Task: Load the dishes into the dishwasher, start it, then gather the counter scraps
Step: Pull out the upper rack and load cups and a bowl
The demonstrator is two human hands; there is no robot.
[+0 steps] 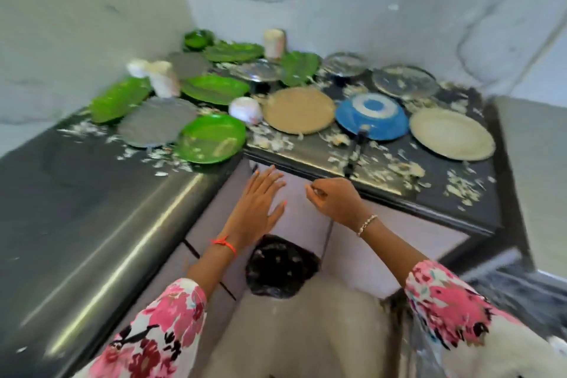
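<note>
Dirty dishes cover the corner of a dark counter (383,184): several green plates (211,138), grey plates (156,126), a tan plate (299,110), a blue bowl (372,115), a cream plate (451,133), steel plates (405,81) and white cups (164,78). White food scraps (405,169) lie scattered among them. My left hand (260,202) is held flat with fingers spread, just below the counter's front edge. My right hand (334,199) is beside it with fingers curled; whether it holds anything is unclear.
A black bag-lined bin (280,267) stands on the floor below my hands, against white cabinet fronts (399,230). A black-handled utensil (356,153) lies over the counter edge. A steel surface (92,224) runs along the left. Marble-look walls close the corner.
</note>
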